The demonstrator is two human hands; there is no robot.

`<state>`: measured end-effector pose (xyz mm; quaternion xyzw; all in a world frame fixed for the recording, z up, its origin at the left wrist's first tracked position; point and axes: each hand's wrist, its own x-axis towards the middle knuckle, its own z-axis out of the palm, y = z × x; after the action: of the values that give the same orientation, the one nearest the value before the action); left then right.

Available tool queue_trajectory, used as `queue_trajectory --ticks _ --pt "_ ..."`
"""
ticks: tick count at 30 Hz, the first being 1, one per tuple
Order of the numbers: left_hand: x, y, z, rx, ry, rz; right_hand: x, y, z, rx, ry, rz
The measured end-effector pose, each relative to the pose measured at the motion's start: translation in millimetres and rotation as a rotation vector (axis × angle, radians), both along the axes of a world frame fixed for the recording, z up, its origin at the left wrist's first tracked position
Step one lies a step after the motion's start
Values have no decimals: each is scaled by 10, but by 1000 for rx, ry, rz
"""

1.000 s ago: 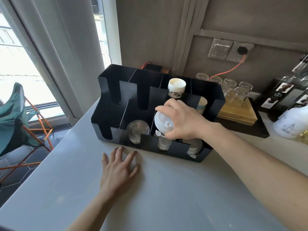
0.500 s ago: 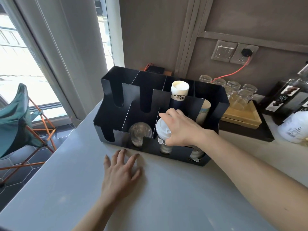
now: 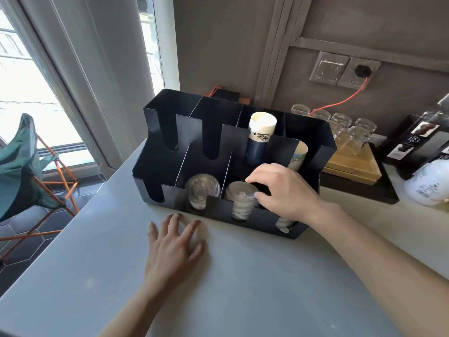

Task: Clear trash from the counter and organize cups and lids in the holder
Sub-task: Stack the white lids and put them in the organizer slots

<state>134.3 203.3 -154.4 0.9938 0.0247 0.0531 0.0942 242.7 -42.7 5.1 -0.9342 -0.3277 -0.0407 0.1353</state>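
Two bare hands work at the black holder [image 3: 323, 142]: the left hand [image 3: 173, 249] lies flat, fingers spread, on the counter [image 3: 243, 300]; the right hand [image 3: 283, 190] reaches in, fingertips pinching the white lids [image 3: 239, 199] stacked in a front compartment.

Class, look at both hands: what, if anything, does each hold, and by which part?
The left hand lies flat on the counter, holding nothing. The right hand touches the white lid at its right edge; a firm hold cannot be told.

left hand [image 3: 173, 249] flat, right hand [image 3: 281, 190] curled
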Motion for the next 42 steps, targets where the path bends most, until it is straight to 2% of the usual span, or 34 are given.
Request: queue_trajectory --ticks 3,8,11,28,36,42 --pt "-3 2 -2 6 -3 0 79 118 81 -66 9 -1" --pt "-9 -13 33 -7 3 1 253 395 73 -401 127 44" --pt "-13 -10 37 -24 1 4 279 426 0 -470 169 33" --pt "7 4 -22 -32 -16 11 253 462 -133 -369 235 52" --pt "6 8 -33 -34 -32 14 210 476 -130 -423 286 96" --pt "-3 1 -14 -38 -44 12 250 421 -115 -326 246 35"
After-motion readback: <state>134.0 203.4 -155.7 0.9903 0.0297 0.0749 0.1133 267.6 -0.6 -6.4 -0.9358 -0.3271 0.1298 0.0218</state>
